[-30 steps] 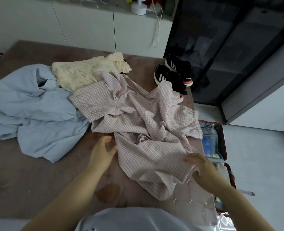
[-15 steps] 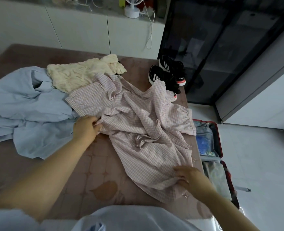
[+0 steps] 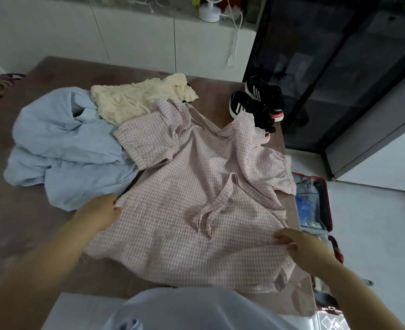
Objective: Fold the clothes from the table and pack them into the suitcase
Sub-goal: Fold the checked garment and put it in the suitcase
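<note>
On the table point(image 3: 30, 222), my left hand point(image 3: 99, 211) at nine o'clock and right hand point(image 3: 299, 246) at four pinched the checked dress point(image 3: 196, 186), crumpled a second earlier, now flat for folding.

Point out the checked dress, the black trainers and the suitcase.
checked dress point(image 3: 173, 182): head view, middle of its front.
black trainers point(image 3: 241, 107): head view, nearer shoe's striped side.
suitcase point(image 3: 329, 206): head view, red rim.

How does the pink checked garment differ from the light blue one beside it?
The pink checked garment is patterned; the light blue garment is plain. The checked one is spread nearly flat; the blue one lies crumpled. The left hand and right hand hold the checked one's edges, not the blue one. Both lie unfolded on the table.
</note>
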`<state>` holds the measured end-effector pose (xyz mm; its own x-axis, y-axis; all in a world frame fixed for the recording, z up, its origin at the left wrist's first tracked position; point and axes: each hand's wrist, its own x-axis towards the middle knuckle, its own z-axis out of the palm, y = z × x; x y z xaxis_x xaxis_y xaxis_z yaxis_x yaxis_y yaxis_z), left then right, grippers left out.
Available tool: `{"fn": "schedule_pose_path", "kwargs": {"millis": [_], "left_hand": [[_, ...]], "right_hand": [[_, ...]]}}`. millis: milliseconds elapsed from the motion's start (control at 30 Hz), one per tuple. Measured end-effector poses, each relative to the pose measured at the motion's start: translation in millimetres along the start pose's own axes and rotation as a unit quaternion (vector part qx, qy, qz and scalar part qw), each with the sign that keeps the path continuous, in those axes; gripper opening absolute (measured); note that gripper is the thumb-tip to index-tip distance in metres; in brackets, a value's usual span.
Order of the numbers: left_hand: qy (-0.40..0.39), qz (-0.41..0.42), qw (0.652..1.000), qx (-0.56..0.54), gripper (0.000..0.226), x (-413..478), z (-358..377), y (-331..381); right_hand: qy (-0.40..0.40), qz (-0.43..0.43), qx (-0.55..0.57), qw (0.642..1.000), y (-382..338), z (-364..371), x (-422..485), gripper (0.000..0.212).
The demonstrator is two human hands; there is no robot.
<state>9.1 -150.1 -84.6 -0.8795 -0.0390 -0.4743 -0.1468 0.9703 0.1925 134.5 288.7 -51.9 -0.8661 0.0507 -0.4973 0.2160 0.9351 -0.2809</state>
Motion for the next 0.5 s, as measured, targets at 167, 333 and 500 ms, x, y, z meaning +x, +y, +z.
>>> {"fn": "schedule_pose_path", "kwargs": {"millis": [167, 333, 500], "left_hand": [[0.036, -0.012, 0.987, -0.157, 0.060, 9.6, -17.3, 13.1], [0.159, -0.047, 0.927, -0.336, 0.061, 47.5, -49.7, 48.7], [0.080, -0.172, 0.871, -0.452, 0.067, 93.6, -67.8, 72.3]], "right_hand": [[0.117, 0.001, 0.166, 0.979, -9.2, -9.0, 33.0, 0.027], [0.171, 0.204, 0.342, 0.901, -5.0, -23.0, 91.6, 0.025], [0.205, 0.328, 0.451, 0.804, 7.0, -22.1, 133.9, 0.063]]}}
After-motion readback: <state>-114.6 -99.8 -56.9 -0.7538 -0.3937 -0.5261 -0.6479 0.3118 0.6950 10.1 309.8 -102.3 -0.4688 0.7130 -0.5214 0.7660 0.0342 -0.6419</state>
